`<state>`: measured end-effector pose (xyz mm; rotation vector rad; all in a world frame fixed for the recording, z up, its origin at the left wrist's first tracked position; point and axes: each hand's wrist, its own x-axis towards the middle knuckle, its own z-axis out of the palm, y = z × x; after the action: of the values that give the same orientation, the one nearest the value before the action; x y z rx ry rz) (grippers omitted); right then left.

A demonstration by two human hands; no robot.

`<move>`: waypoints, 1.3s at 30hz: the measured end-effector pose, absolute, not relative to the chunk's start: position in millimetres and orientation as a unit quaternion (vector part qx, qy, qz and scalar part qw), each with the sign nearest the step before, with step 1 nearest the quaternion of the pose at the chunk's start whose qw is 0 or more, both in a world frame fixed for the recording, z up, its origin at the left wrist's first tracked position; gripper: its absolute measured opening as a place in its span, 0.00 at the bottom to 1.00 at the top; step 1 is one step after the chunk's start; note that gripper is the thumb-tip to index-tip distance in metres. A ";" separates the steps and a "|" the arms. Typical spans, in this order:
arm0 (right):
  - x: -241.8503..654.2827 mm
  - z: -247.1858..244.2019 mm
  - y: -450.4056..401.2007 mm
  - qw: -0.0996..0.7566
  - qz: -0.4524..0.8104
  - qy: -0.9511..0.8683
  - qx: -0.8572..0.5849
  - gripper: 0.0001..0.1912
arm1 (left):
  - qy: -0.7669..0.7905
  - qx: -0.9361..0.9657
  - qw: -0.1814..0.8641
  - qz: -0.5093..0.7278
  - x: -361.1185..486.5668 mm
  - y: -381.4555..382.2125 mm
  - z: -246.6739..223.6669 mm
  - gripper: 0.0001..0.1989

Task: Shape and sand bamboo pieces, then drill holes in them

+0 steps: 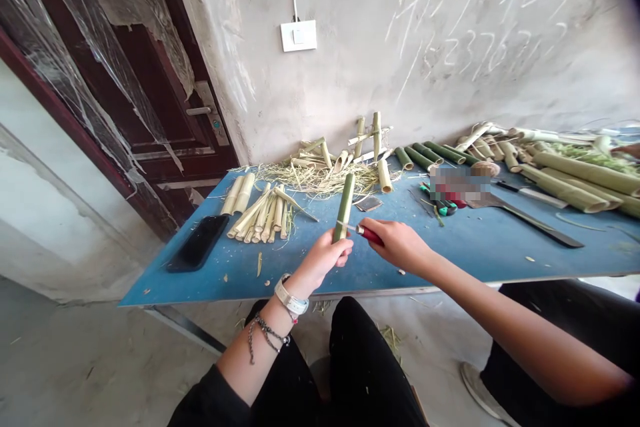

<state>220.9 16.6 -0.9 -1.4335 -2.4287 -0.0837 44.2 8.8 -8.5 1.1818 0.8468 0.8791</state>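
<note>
My left hand (331,255) is closed around the lower end of a green bamboo tube (344,203), which stands almost upright above the front part of the blue table. Strips of its skin look paler than the rest. In my right hand (400,245) is a small knife with a red handle (369,235). Its thin blade (345,224) points left and lies against the tube just above my left fingers. A bundle of peeled bamboo pieces (263,220) rests on the table left of my hands.
A black phone (197,243) lies at the blue table's (165,287) left end. Shavings (310,177) and cut bamboo pile up along the wall. Green tubes (425,155), green-handled tools (443,205) and a large dark blade (535,221) lie to the right. Another person's leg (565,327) is at the right.
</note>
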 end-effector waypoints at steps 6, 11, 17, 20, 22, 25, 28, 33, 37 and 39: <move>208.8 1.0 6.5 0.098 -0.065 -0.845 -0.522 0.03 | 0.401 0.570 0.612 0.374 45.2 7.6 -10.1 0.06; 205.0 -2.8 10.9 0.082 -0.128 -0.809 -0.568 0.08 | 0.419 0.614 0.563 0.361 49.0 5.8 -13.0 0.05; 202.5 -14.9 29.4 0.093 -0.120 -0.797 -0.584 0.07 | 0.460 0.642 0.505 0.348 51.0 9.0 -10.8 0.07; 206.5 -16.4 51.8 0.097 -0.113 -0.786 -0.600 0.09 | 0.484 0.636 0.501 0.332 48.5 6.1 -10.7 0.05; 219.4 -12.6 74.0 0.101 -0.105 -0.754 -0.640 0.11 | 0.489 0.635 0.509 0.313 47.5 -1.0 -12.5 0.05; 251.7 -3.1 108.5 0.104 -0.083 -0.687 -0.714 0.14 | 0.463 0.642 0.541 0.285 49.9 -14.2 -17.5 0.06; 277.7 1.7 128.4 0.119 -0.063 -0.656 -0.742 0.15 | 0.457 0.604 0.577 0.304 54.8 -18.1 -21.8 0.07; 270.8 -7.2 128.0 0.153 -0.015 -0.683 -0.714 0.11 | 0.471 0.566 0.594 0.323 55.4 -4.1 -17.6 0.07; 250.4 -13.0 124.1 0.202 0.004 -0.714 -0.670 0.09 | 0.460 0.569 0.604 0.315 48.4 4.0 -1.4 0.09; 244.0 -10.6 121.5 0.229 0.007 -0.723 -0.651 0.09 | 0.445 0.583 0.604 0.312 44.5 8.7 6.6 0.09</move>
<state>244.0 121.5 -10.6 -1.7933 -1.9911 0.0179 44.5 8.7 6.6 1.3489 1.0302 0.7220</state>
